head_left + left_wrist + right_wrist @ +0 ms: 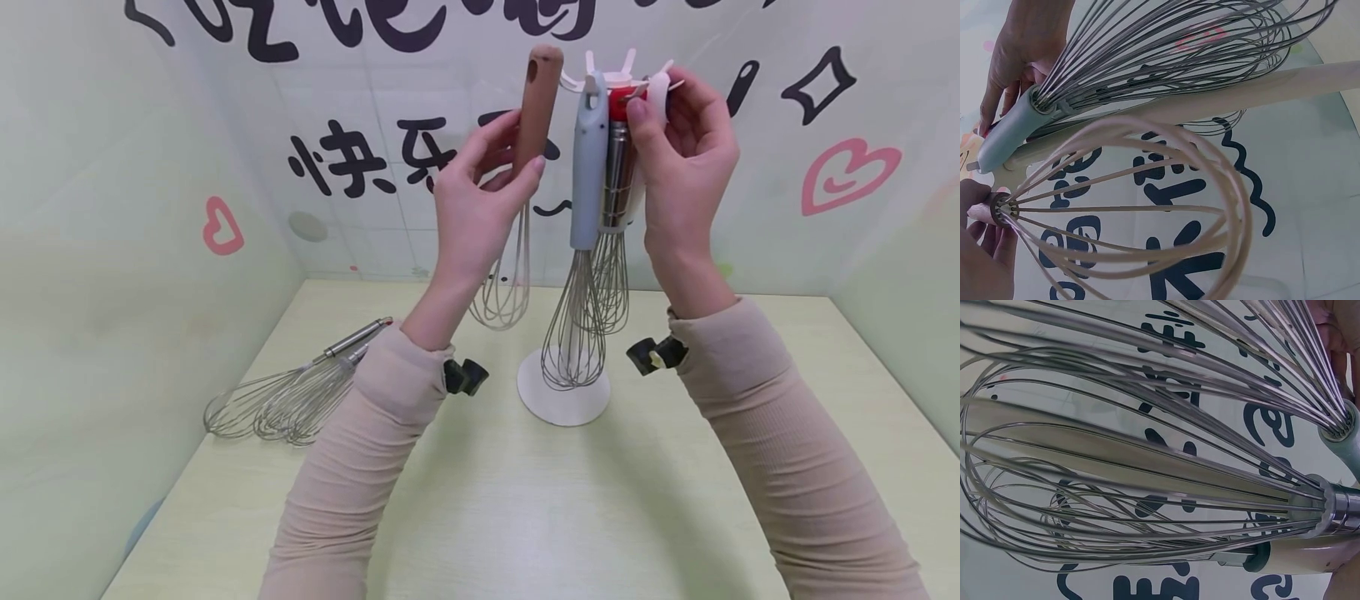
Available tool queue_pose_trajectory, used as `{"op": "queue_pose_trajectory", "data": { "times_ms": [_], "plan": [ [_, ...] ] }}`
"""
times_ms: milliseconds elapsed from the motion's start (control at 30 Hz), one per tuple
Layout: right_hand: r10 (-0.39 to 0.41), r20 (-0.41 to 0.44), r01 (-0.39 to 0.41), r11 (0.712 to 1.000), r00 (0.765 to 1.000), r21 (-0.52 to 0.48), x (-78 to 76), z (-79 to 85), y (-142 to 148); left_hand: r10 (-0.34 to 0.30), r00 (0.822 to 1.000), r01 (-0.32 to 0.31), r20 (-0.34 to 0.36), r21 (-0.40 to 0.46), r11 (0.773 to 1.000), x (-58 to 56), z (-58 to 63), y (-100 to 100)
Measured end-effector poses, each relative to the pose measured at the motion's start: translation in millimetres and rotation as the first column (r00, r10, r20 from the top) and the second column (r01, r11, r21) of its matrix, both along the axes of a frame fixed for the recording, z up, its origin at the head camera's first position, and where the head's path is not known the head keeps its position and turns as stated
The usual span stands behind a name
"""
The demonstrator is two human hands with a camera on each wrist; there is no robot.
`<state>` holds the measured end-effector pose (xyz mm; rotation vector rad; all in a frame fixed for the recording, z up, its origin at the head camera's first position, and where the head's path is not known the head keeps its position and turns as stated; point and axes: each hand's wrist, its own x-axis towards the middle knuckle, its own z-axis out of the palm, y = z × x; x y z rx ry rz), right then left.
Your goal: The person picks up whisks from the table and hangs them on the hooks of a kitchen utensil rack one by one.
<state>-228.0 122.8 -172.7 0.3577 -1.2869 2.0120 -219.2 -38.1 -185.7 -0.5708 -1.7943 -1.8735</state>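
My left hand [483,196] grips the brown wooden handle of a whisk [538,108], held upright with its pale beige loops [1235,206] hanging down, left of a white stand [536,400]. At the stand's top, my right hand [690,158] pinches the upper end of a white-handled whisk [658,90] by the hooks. That whisk's cream handle [1300,555] shows in the right wrist view. A light blue-handled whisk [588,175] hangs at the stand's front. Beside my right thumb hangs a metal-handled whisk with a red top [618,167].
Two metal whisks [330,375] lie on the pale table [510,517] at the left, partly behind my left sleeve. A printed backdrop [390,242] with dark lettering and pink hearts stands close behind the stand.
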Motion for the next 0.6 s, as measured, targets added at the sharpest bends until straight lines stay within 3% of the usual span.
{"op": "queue_pose_trajectory", "data": {
  "times_ms": [600],
  "plan": [
    [-0.004, -0.003, 0.004, 1.0, 1.0, 0.004, -0.5, -0.5, 0.2, -0.01, 0.999, 0.011, 0.035, -0.028, 1.0, -4.7, 1.0, 3.1]
  ]
}}
